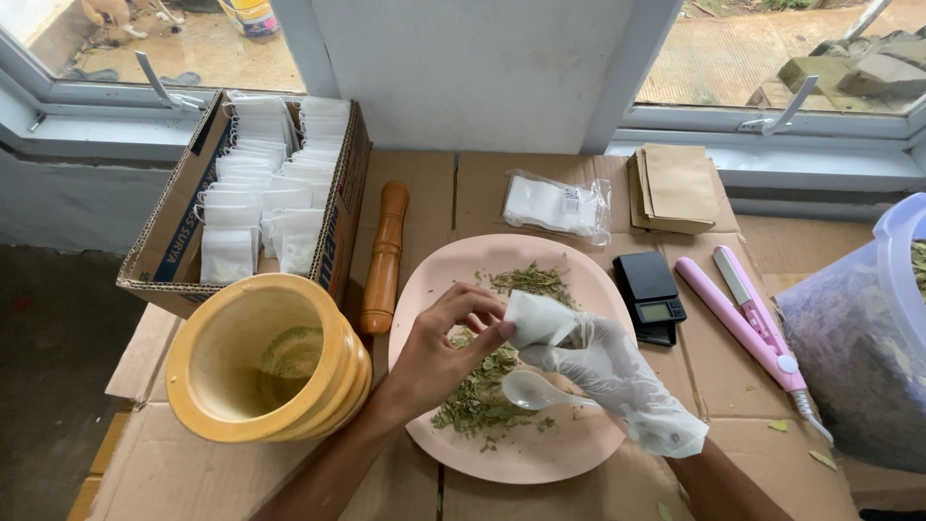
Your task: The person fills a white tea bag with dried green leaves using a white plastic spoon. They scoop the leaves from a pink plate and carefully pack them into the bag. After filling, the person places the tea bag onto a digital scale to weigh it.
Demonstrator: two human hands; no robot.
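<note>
My bare left hand (446, 340) pinches the edge of a small white filter bag (536, 318) above a pink plate (579, 444). My right hand (617, 371), in a thin white glove, holds the same bag from the other side and also grips a white plastic spoon (529, 390), bowl pointing left. Crushed dried green leaves (482, 391) lie in a heap on the plate below both hands, with a smaller scatter of leaves (532, 280) toward the far rim.
A yellow mortar (265, 359) and wooden pestle (384, 259) stand left. Behind them is a cardboard box of white bags (258, 183). A packet of bags (557, 205), brown envelopes (675, 188), black pocket scale (649, 296), pink heat sealer (757, 328) and plastic tub of leaves (863, 347) are right.
</note>
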